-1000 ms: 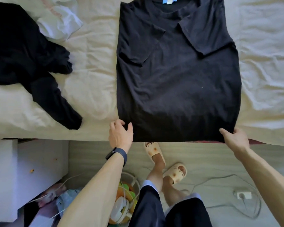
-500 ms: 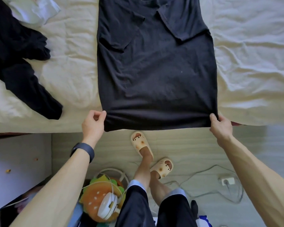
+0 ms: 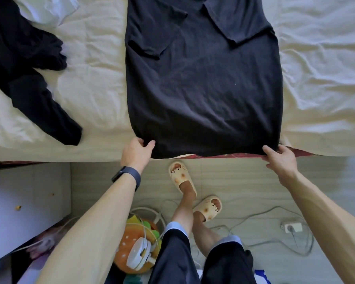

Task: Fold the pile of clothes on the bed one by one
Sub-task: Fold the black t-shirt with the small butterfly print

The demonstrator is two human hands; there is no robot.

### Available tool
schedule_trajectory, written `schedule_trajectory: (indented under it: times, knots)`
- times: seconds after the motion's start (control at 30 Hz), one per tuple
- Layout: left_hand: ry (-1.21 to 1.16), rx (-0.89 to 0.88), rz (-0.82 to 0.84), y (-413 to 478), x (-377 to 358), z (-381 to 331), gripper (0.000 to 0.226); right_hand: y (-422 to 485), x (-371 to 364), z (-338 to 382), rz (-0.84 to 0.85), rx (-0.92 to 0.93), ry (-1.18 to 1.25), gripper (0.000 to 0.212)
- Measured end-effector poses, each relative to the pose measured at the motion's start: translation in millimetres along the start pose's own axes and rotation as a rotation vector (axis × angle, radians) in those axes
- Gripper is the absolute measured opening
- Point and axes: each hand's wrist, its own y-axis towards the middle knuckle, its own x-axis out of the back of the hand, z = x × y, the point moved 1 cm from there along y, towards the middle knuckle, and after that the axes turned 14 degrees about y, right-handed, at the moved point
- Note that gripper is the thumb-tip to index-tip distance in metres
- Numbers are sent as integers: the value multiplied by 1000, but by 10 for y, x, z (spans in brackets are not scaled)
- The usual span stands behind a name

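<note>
A black T-shirt (image 3: pixel 203 83) lies flat on the cream bed (image 3: pixel 94 83), both sleeves folded inward over its body, its hem at the bed's near edge. My left hand (image 3: pixel 136 153) pinches the hem's left corner. My right hand (image 3: pixel 281 158) grips the hem's right corner. A second black garment (image 3: pixel 27 64) lies crumpled at the left of the bed, one long sleeve trailing toward the edge. A white garment (image 3: pixel 47 9) sits above it at the top left.
I stand at the bed's edge in cream slippers (image 3: pixel 181 177). On the floor lie a burger-shaped plush with a white fan (image 3: pixel 138 249), loose cables and a power strip (image 3: pixel 291 227). A white cabinet (image 3: pixel 29 201) stands at the left.
The camera has tilted down, so the shirt's collar has left the frame. Both hands have shifted along the hem to its outer corners and now hold it stretched wide.
</note>
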Motion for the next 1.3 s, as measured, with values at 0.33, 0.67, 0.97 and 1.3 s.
schedule_trajectory:
  times: [0.33,0.67,0.97,1.3]
  knots:
    - [97,65,-58,96,-53,81,28,101,-70,106,-143,72,-81,25]
    - [-318,-12,-42,-108,163,623,30,63,79,141,-133,93,-118,31]
    - [-450,46,142,118,314,852,24,-14,85,71,-85,75,-29,32]
    - [-469,180,127,263,-166,367,32,141,-147,185,78,-170,147,42]
